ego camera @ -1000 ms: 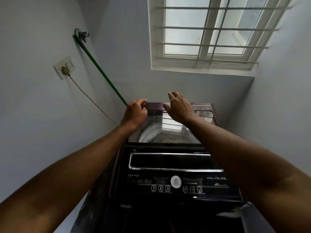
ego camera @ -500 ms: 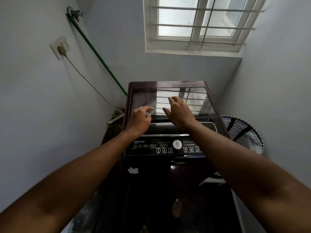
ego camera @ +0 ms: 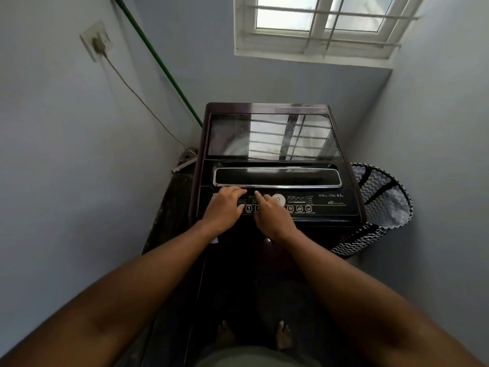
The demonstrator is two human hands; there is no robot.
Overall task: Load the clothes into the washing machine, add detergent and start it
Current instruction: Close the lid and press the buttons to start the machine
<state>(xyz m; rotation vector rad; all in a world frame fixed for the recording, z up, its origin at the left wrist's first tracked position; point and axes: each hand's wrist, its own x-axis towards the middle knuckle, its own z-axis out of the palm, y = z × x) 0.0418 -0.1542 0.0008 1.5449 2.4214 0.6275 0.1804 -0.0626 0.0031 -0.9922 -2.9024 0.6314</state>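
A dark top-loading washing machine (ego camera: pixel 344 109) stands against the far wall, its glass lid (ego camera: pixel 272 136) lying flat and closed. Both hands hover at the left part of the control panel (ego camera: pixel 325 205). My left hand (ego camera: pixel 225 205) rests with loosely curled fingers on the panel just below the chrome handle (ego camera: pixel 277 185). My right hand (ego camera: pixel 272 215) points its index finger forward at the panel beside the round dial (ego camera: pixel 280 199), the other fingers curled. Neither hand holds anything. No clothes or detergent are visible.
A zigzag-patterned laundry basket (ego camera: pixel 383 197) stands at the machine's right side. On the left wall are a socket with a plug (ego camera: pixel 98 45), its cable, and a green hose (ego camera: pixel 158 62) running down behind the machine. A barred window (ego camera: pixel 317 25) is above.
The lid has come down from upright to flat and closed. Both hands moved from its top edge toward me, down to the control panel.
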